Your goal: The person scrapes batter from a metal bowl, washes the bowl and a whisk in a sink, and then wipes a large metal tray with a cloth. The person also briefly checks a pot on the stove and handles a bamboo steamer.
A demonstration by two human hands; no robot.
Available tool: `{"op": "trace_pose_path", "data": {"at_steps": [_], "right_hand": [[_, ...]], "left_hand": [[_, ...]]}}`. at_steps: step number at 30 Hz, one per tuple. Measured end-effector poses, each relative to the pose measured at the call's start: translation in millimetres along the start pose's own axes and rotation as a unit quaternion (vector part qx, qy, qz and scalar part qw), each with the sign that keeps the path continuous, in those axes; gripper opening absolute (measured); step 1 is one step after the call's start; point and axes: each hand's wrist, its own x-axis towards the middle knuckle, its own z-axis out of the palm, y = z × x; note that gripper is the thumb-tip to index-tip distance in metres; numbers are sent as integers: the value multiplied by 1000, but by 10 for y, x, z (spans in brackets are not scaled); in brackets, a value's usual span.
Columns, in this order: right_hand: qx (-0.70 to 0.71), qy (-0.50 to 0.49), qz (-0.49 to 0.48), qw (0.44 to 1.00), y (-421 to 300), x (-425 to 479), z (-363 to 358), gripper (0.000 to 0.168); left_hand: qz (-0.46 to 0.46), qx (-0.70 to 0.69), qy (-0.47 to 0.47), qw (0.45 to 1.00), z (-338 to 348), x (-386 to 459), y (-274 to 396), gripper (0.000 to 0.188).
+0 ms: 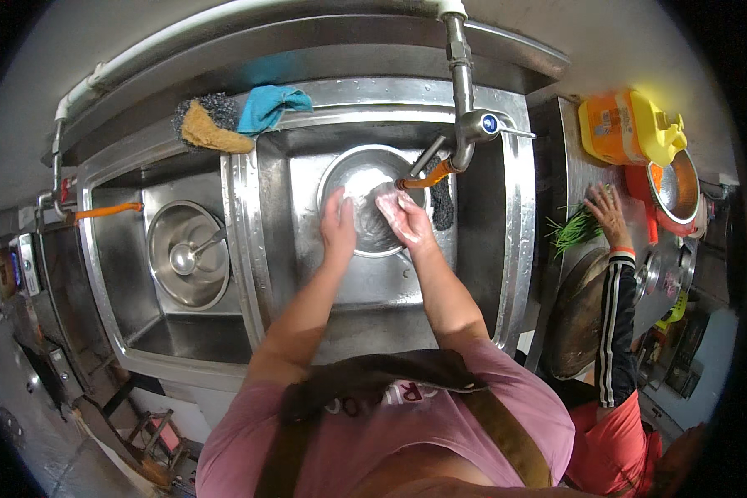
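Both of my hands are over a round metal basin (373, 249) in the right-hand sink (299, 274). My left hand (338, 225) is above the basin's left side, thumb apart from the fingers, holding nothing. On the right, my right hand (406, 216) is wet and cupped under the end of an orange hose (432, 176) fitted to the metal faucet (471, 131). I see no object in it. Rippled water shows in the basin between my hands. A dark scouring pad (442, 208) rests against the basin's right side.
A metal basin with a ladle (183, 256) stands in the left sink (180, 333). A tan-and-grey scrubber (208, 127) and blue cloth (274, 107) lie on the back ledge. At right, a co-worker's hand (609, 215) touches green stalks (576, 231) near a yellow jug (650, 127).
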Motion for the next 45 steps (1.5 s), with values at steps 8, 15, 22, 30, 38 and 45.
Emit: {"op": "trace_pose_path", "data": {"at_steps": [8,15,22,30,38,45], "right_hand": [[97,80,-33,992,302,639,382,32],[-334,151,-109,924,239,750,385,24],[-679,58,-180,709,669,-31,511,53],[-944,12,-242,224,178,399,512,58],[-959,-116,-137,221,45,69,643,41],[-715,-106,-363,588,-23,-12,380,20]], "left_hand": [[-283,-446,-75,846,467,483,-240,58],[-355,-397,16,846,820,317,47,49],[-408,-269,-59,870,626,719,-220,54],[-280,-392,-168,860,507,491,131,54],[-253,-121,-146,949,957,924,-487,33],[-400,-180,-129,890,784,1059,65,42]]}}
